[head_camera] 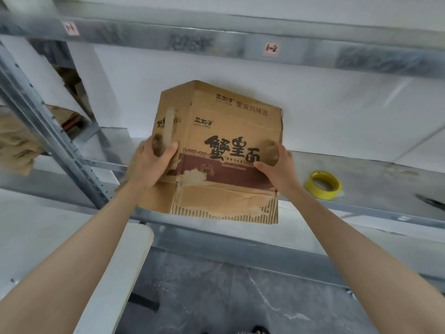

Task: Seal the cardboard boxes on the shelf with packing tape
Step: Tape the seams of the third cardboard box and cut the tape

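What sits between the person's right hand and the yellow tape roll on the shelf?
Nothing: in the head view, only bare metal shelf separates the right hand, gripping the cardboard box, from the yellow tape roll.

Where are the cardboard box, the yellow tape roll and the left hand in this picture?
cardboard box (231,131): head view, on its printed front face.
yellow tape roll (323,193): head view, on its outer yellow wall.
left hand (154,162): head view, on the back of the hand.

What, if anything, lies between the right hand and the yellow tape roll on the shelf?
Nothing visible: only bare shelf separates the right hand from the yellow tape roll, though that hand grips the cardboard box.
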`<state>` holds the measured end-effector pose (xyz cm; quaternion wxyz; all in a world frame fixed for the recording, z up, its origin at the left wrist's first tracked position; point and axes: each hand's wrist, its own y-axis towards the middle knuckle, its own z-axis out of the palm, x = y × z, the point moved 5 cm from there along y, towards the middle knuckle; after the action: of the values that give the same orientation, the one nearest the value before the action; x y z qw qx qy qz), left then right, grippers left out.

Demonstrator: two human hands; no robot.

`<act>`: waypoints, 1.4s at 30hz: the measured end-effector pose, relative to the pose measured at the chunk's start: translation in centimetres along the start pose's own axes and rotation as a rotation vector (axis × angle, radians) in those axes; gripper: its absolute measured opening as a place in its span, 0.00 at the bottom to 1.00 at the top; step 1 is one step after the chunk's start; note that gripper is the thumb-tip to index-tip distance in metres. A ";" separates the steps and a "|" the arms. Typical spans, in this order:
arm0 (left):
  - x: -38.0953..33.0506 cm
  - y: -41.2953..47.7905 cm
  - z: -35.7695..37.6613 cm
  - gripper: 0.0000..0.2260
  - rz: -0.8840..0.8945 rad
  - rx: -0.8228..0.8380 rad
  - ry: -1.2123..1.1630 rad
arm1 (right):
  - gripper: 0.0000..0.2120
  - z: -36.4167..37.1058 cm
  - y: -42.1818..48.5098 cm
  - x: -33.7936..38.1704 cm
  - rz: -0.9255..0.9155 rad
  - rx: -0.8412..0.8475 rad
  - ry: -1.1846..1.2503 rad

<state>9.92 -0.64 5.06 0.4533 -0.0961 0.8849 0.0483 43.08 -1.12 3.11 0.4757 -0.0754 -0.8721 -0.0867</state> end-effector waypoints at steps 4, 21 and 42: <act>-4.2 -3.6 2.0 0.36 0.093 0.080 0.007 | 0.40 -4.1 -1.8 -0.7 -0.015 -0.046 0.021; -20.4 -22.0 16.7 0.40 0.314 0.233 -0.185 | 0.48 -29.0 -7.3 -10.5 -0.138 -0.048 0.168; -32.1 -26.3 36.0 0.38 0.356 0.672 -0.276 | 0.43 -44.3 -5.5 -21.7 0.136 -0.150 0.425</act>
<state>62.39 -16.03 10.16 0.5585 0.2197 0.7850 -0.1537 89.73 -17.40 7.93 0.6464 -0.1491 -0.7364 -0.1331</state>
